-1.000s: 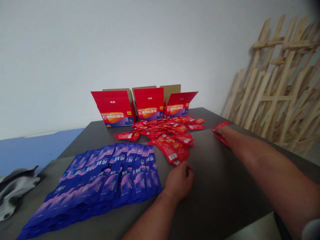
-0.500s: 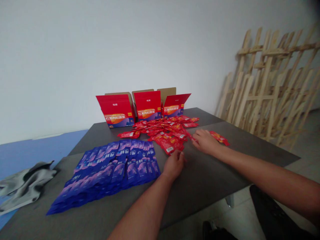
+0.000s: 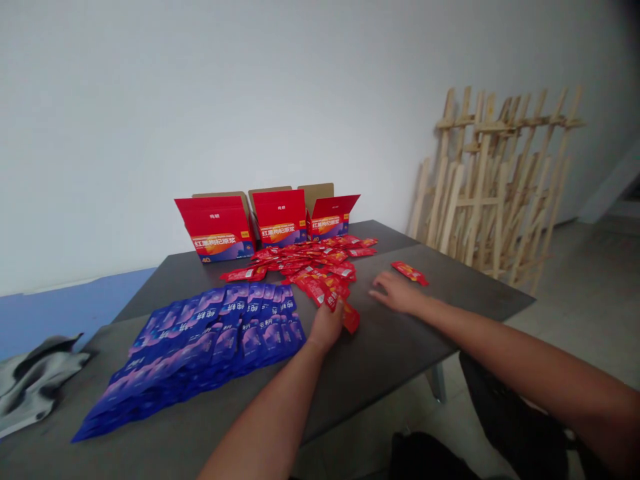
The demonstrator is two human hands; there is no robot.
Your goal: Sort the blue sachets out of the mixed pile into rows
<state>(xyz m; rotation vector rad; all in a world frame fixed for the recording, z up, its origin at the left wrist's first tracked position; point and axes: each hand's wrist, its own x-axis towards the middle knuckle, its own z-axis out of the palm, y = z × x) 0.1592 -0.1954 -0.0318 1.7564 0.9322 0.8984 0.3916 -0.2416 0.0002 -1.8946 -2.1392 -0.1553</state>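
Note:
My left hand (image 3: 327,325) is closed on red sachets (image 3: 351,319) at the near edge of a heap of red sachets (image 3: 300,257). To its right, my right hand (image 3: 393,292) rests low over the dark table (image 3: 385,347), fingers apart and nothing in them. A lone red sachet (image 3: 410,273) lies just beyond the right hand. Left of my left hand, blue-purple sachets (image 3: 200,340) lie in overlapping rows. Three red boxes with raised flaps stand behind the heap: a left box (image 3: 220,243), a middle box (image 3: 283,230) and a right box (image 3: 329,223).
A grey cloth (image 3: 37,380) lies at the table's left edge, near a blue surface (image 3: 100,293). Wooden easels (image 3: 480,193) lean by the wall at the right. The table's front edge and a metal leg (image 3: 437,382) show below my right arm.
The view has swung to the right. My left hand now holds red sachets that stick out past its fingers. My right hand has come away from the red sachets and its fingers have opened.

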